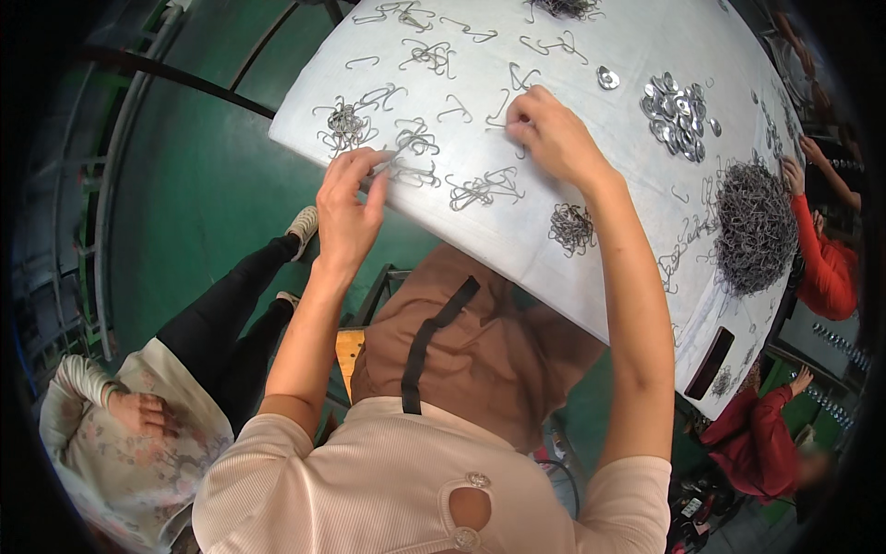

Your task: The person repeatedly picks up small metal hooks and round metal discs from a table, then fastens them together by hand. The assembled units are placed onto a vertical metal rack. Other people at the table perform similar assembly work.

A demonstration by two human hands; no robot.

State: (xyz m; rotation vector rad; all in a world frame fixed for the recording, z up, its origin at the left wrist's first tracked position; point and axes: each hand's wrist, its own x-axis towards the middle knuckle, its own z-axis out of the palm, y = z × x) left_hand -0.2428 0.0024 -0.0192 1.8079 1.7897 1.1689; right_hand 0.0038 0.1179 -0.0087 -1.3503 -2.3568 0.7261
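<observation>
The left hand (349, 198) curls its fingers around a small bent wire hook (392, 166) near the bench's near edge, thumb and fingertips pinched on it. The right hand (549, 134) is closed too, fingertips pressed down on another wire hook (506, 103) lying on the white bench (591, 37). Between the two hands lie a few loose clusters of hooks, one tangle (484, 187) just below the right wrist and one denser knot (346, 125) above the left hand; single hooks are too many and too tangled to count. Just right of the right forearm sits one small wad of wire (572, 228). Farther right there is one pile of round metal washers (676, 113), one stray washer (607, 78) beside it, and one large heap of hooks (755, 226). Three other people sit around the bench.
</observation>
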